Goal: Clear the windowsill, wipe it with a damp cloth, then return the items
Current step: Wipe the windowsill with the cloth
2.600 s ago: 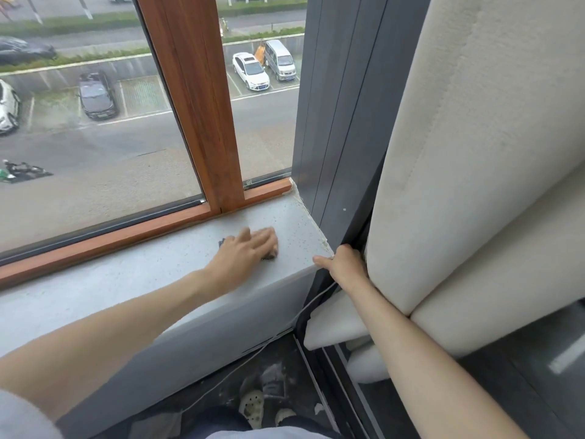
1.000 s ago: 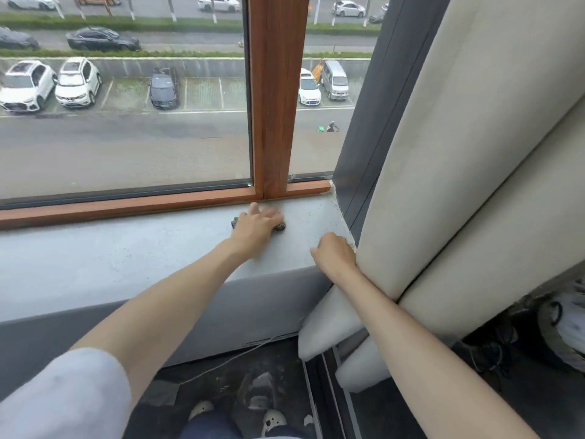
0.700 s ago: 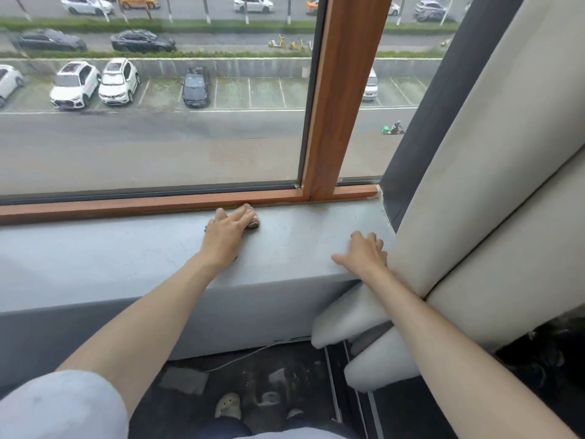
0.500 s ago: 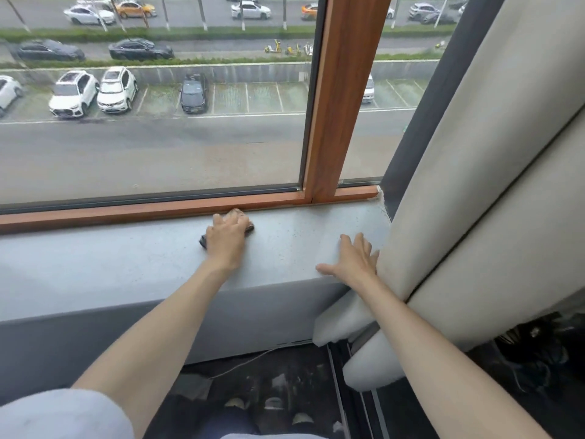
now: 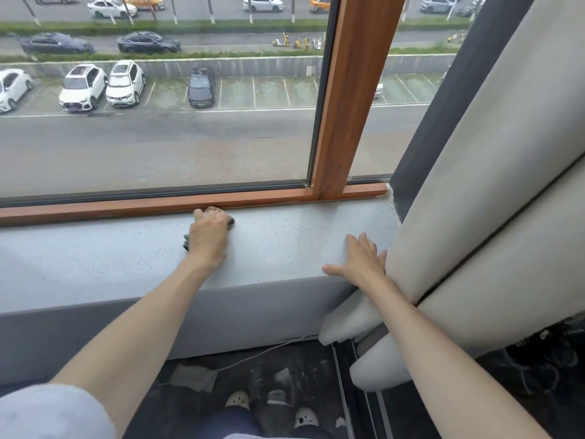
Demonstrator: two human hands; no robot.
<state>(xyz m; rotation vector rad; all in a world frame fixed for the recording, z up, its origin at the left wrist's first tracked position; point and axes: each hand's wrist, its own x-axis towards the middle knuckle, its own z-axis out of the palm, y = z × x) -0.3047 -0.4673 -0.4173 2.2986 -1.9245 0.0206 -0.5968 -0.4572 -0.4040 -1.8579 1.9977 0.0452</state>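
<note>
At the bottom edge a pair of light shoes [image 5: 238, 399] stands on a dark floor [image 5: 285, 359], and a thin white cord [image 5: 253, 356] runs across it towards the wall under the sill. A pale sleeve [image 5: 47, 413] fills the lower left corner, and both bare forearms reach forward from there.

The right hand [image 5: 361, 263] lies flat on the front part of the grey speckled windowsill [image 5: 95, 258]. Its fingers are straight and close together, its thumb is stretched out to the left along the sill's edge, and its outer side touches the cream curtain [image 5: 474, 185] that hangs at the right end.

Further in, the left hand [image 5: 207, 239] presses down on a dark cloth [image 5: 186, 243], fingers bent over it. Only small bits of the cloth show, at the left of the hand and by the fingertips. The cloth sits at the back of the sill, right up against the lower rail of the wooden frame [image 5: 348, 90], a little left of the upright post.

The sill surface around both hands is bare. Beyond the glass lie a road and a row of parked cars [image 5: 101, 85].
</note>
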